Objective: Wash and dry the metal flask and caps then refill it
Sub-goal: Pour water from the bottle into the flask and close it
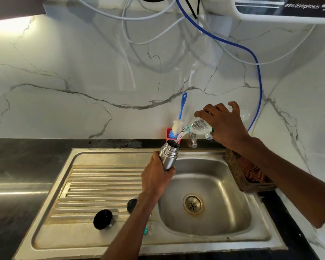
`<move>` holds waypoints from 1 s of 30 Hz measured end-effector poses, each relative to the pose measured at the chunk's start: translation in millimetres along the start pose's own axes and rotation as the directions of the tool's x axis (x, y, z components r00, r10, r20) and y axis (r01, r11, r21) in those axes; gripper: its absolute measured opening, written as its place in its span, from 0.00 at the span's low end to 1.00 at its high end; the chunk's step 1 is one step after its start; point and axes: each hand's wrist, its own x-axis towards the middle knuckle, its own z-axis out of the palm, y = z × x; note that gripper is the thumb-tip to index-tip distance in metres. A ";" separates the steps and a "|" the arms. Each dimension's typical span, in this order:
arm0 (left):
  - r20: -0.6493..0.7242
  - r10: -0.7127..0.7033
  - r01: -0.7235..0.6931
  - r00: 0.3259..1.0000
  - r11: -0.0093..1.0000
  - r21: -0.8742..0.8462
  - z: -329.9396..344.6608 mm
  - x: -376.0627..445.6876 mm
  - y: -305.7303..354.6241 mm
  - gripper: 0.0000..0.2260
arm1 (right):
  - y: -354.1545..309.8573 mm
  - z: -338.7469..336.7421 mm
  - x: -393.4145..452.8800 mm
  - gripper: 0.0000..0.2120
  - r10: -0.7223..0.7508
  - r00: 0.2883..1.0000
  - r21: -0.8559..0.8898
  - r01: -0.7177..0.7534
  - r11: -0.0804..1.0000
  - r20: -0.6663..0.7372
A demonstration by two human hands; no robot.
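Observation:
My left hand [156,177] grips the open metal flask [168,153] by its lower body and holds it tilted over the sink basin [206,186]. My right hand [224,124] holds a clear plastic bottle [199,126] tipped neck-down, and water runs from it into the flask's mouth. Two black caps lie on the draining board: the larger cap [103,219] at the front left, the smaller cap [132,205] partly hidden behind my left forearm. A small teal bottle cap [145,230] peeks out beside that forearm.
A blue-handled bottle brush [180,117] stands in a red holder [170,133] against the marble wall. The tap [192,140] sits behind the basin. A brown woven basket [248,175] with a cloth stands right of the sink. Hoses hang from a water purifier [281,8] above.

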 end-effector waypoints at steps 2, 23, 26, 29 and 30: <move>0.000 0.000 0.000 1.000 1.000 -0.002 -1.6 -4.2 -0.7 0.27 | -1.0 -1.3 -1.5 0.43 -0.008 1.000 -0.008 0.008 1.000 -0.004; -0.018 -0.001 0.002 1.000 1.000 0.025 -14.2 -33.3 -6.0 0.26 | -21.4 -30.4 -4.5 0.37 -0.206 0.974 -0.163 0.189 0.968 -0.094; -0.018 -0.010 0.010 1.000 1.000 0.023 -16.3 -36.1 -5.7 0.25 | -32.2 -33.6 -1.8 0.35 -0.270 0.958 -0.190 0.250 0.950 -0.092; -0.013 -0.014 0.014 1.000 1.000 0.020 -18.8 -38.7 -5.4 0.26 | -45.0 -34.4 2.4 0.39 -0.306 0.952 -0.267 0.287 0.920 -0.032; -0.014 -0.014 0.015 1.000 1.000 0.021 -19.4 -39.6 -5.9 0.26 | -50.0 -35.5 3.0 0.40 -0.317 0.948 -0.286 0.301 0.910 -0.013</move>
